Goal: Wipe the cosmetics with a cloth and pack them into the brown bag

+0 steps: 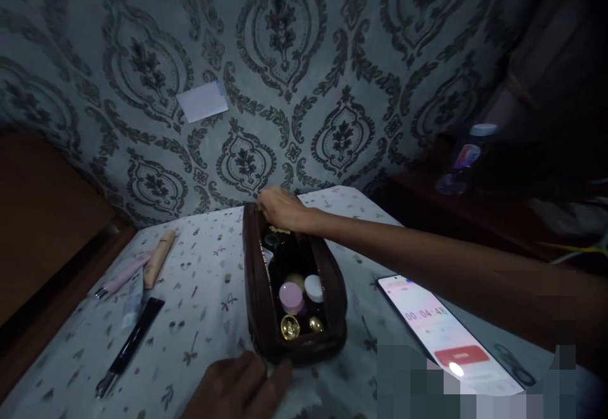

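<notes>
A dark brown makeup bag (335, 280) lies unzipped on the table, its long opening facing up. Inside are a pink-lidded jar (291, 297), a white-lidded jar (314, 287), two gold round caps (290, 327) and darker items hard to make out. My right hand (284, 209) reaches across to the bag's far end, closed on its edge; whether a zip pull is between the fingers is hidden. At the near end, my left hand (240, 384) is beside the bag's lower edge, thumb and fingers apart, partly cut off by the frame.
On the left lie a black tube (137, 337), a beige tube (159, 259), a pink tube (122, 275) and a pale clear tube (133, 305). A phone (446, 330) showing a timer rests under my right forearm. A bottle (463, 159) stands back right; the patterned wall (294, 134) rises behind.
</notes>
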`<state>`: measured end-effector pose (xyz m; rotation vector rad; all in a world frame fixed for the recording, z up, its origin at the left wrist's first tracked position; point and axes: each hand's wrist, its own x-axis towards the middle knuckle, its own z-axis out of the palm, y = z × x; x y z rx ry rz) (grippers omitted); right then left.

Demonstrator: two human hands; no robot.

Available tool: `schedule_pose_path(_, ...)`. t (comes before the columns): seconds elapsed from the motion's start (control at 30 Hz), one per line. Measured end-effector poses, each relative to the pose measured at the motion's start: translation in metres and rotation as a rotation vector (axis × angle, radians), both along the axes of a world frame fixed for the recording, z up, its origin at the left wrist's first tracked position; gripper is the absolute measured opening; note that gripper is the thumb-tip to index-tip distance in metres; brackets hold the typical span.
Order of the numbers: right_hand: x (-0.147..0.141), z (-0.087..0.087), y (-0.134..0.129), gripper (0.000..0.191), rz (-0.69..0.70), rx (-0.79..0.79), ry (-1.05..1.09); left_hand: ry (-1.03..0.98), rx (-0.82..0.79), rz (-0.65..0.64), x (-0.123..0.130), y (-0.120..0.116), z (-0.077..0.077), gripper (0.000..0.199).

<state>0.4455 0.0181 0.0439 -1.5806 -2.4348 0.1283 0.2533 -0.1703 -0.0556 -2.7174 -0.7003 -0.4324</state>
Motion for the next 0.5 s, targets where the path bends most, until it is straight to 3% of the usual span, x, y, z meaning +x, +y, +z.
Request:
schedule_pose_path(0.2, -0.003, 0.004, 0.002, 0.029, -0.029, 0.042, -0.076, -0.077, 0.011, 0.016, 0.000, -0.007, 0.004, 0.050)
schedule_pose_path(0.3, -0.001, 0.002, 0.008, 0.023, 0.002, 0.045, -0.083, -0.075, -0.078, 0.074, -0.008, -0.015, 0.006, 0.053)
schedule_pose_path(0.43, 0.005, -0.006, 0.018, 0.015, 0.041, 0.052, -0.079, -0.088, -0.186, 0.164, -0.023, -0.028, 0.008, 0.032)
schedule_pose_path(0.5, 0.008, -0.007, 0.021, 0.014, 0.063, 0.093, -0.022, -0.131, -0.253, 0.214, -0.035, -0.031, 0.007, 0.039)
